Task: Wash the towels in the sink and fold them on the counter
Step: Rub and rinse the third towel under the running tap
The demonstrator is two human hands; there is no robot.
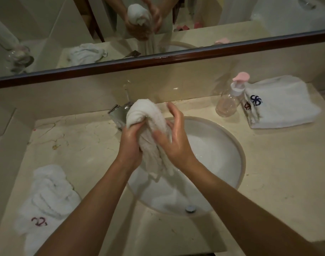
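Observation:
A wet white towel (148,130) is bunched up above the round white sink (222,145). My left hand (131,140) grips the towel's middle from the left, fingers curled round it. My right hand (173,137) lies against the towel from the right with its fingers spread and only loosely bent. The towel's lower end hangs down into the basin. A crumpled white towel (47,193) with a red mark lies on the counter at the left. At the right on the counter sit folded white towels (282,104) with a blue logo.
A chrome tap (119,113) stands behind the sink, partly hidden by the towel. A clear soap bottle (229,100) with a pink pump stands right of the sink. The sink drain (190,208) shows near the front. A mirror (158,30) with a dark frame runs along the wall.

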